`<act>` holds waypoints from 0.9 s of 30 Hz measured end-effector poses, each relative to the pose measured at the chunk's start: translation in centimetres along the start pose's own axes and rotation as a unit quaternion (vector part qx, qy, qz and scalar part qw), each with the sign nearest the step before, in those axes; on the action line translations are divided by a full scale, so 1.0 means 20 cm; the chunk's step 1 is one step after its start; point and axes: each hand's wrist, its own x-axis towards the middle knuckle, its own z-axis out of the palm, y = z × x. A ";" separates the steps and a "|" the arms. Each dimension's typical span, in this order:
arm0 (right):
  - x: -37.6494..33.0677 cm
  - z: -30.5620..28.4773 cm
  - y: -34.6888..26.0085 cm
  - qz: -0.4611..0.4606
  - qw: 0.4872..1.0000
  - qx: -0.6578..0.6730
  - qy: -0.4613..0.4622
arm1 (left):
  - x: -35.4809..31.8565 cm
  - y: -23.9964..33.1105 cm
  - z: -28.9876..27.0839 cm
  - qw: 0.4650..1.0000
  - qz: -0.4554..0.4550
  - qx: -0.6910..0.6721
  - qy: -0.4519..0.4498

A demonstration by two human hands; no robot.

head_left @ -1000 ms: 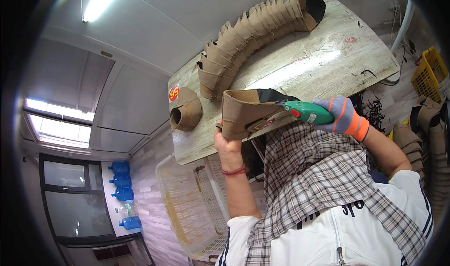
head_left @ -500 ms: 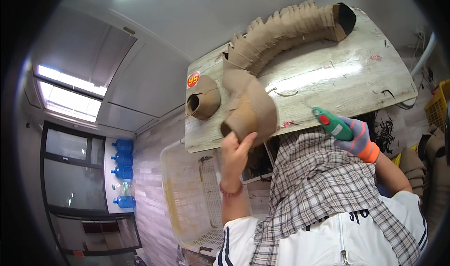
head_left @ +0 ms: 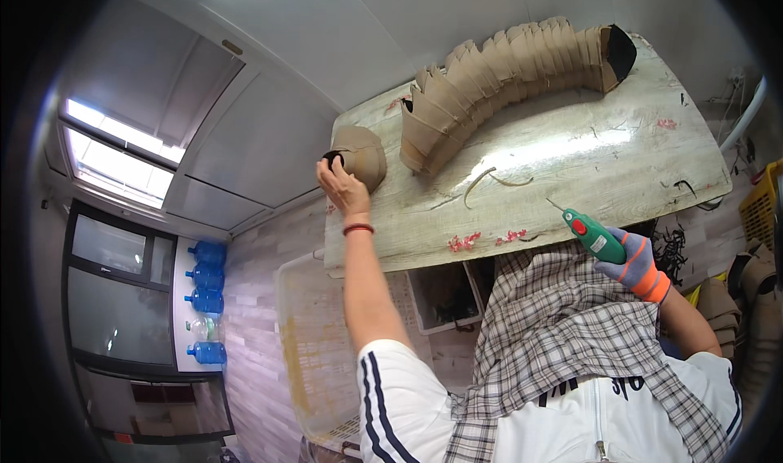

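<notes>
Head view: single tan shoe upper (head_left: pixel 369 157) sits at the left end of the wood-grain surface (head_left: pixel 587 165), close to its edge. Left hand (head_left: pixel 344 189), bare, is on it: fingers curled at the dark opening, thumb mostly hidden, so can't tell if it's actually gripping. Upper lies straight out ahead of the left forearm; opening faces left, body bulges right, long axis looks roughly crosswise to that arm. Left is clearly the nearer hand. Right hand (head_left: pixel 631 261), gloved, is well apart past the other end of the near edge, closed around a green handheld tool (head_left: pixel 600 241), thin tip pointing up-left over the surface. Nested row of tan uppers (head_left: pixel 497 75) arcs along the far side, black-lined end at right. Thin offcut strips (head_left: pixel 514 184) lie between row and tool.
</notes>
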 end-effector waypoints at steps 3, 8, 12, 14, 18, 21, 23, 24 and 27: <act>-0.01 -0.02 0.03 0.020 0.999 -0.022 0.021 | -0.17 0.27 0.20 0.948 -0.221 -0.217 0.071; 0.05 0.00 0.03 0.009 0.999 -0.018 0.038 | -0.31 0.52 0.39 0.540 -0.533 -0.647 -0.076; 0.06 0.04 0.08 -0.009 0.998 -0.024 0.059 | -0.23 0.70 0.31 0.610 -0.454 -0.648 -0.042; 0.08 0.06 0.06 -0.017 0.998 -0.023 0.054 | -0.29 0.68 0.26 0.667 -0.425 -0.612 -0.018; 0.13 0.07 0.02 0.026 0.999 -0.024 0.039 | -0.38 0.71 -0.03 0.672 -0.385 -0.632 -0.034; 0.16 0.08 -0.02 0.002 0.999 -0.006 0.039 | -0.43 0.77 -0.37 0.697 -0.331 -0.636 0.016; 0.18 0.11 -0.06 -0.045 0.998 -0.006 0.041 | -0.45 0.87 -0.53 0.643 -0.351 -0.680 0.032; 0.18 0.12 -0.09 -0.064 0.997 0.008 0.033 | -0.46 0.92 -0.60 0.614 -0.360 -0.701 0.040; 0.17 0.13 -0.19 -0.103 0.994 0.037 0.015 | -0.47 1.03 -0.68 0.545 -0.333 -0.769 0.020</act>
